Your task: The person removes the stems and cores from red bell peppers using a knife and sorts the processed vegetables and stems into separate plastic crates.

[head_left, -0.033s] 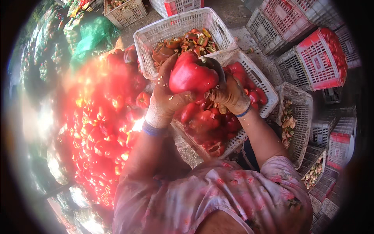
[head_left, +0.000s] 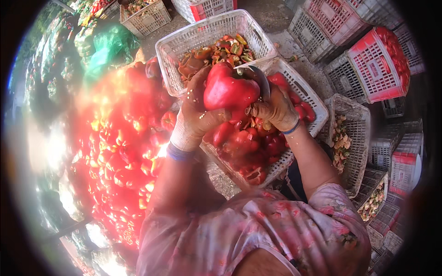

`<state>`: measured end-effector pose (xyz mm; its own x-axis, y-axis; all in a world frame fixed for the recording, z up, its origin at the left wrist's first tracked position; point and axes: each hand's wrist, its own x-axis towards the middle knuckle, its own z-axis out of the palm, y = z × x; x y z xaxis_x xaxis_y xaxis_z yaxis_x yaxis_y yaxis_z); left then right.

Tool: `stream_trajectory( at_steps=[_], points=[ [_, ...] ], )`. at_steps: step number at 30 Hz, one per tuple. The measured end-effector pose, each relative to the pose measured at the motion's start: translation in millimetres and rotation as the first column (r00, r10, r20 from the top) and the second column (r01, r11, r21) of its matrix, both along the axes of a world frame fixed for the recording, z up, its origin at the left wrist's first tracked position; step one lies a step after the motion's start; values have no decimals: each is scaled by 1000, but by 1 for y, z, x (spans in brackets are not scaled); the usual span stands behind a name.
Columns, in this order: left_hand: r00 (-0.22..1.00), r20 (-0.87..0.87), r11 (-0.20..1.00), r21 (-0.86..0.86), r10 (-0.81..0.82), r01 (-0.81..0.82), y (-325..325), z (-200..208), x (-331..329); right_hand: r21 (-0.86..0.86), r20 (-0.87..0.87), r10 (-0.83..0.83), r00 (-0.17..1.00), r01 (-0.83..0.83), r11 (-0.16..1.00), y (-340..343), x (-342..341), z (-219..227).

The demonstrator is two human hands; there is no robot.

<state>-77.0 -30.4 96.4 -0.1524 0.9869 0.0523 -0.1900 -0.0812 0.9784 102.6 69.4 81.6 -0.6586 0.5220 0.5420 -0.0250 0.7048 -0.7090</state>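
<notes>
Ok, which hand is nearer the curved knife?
Right. The right hand holds the curved knife; the left hand is farther off, gripping the red pepper's left side.

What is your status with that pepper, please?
Left hand holds red pepper. Right hand holds knife beside it. Crate of peppers below, nothing visibly in the way.

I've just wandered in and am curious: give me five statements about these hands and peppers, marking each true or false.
1. The left hand holds a pepper. True.
2. That pepper is green. False: it is red.
3. The right hand holds a blade. True.
4. The blade is straight. False: it is curved.
5. A pile of red peppers lies to the person's left. True.
</notes>
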Motion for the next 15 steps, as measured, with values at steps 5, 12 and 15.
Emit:
stream_trajectory(
  at_steps=[5,12,15],
  points=[
    [998,29,978,-196,-60,64,13,-27,30,79,127,-21,992,11,997,11,49,11],
    [968,23,958,-155,249,-243,46,-49,51,-101,393,-408,824,480,871,1,47,-14],
    [952,20,945,-127,305,-300,50,-55,62,-148,348,-396,850,467,872,-6,38,-23]
  ],
)
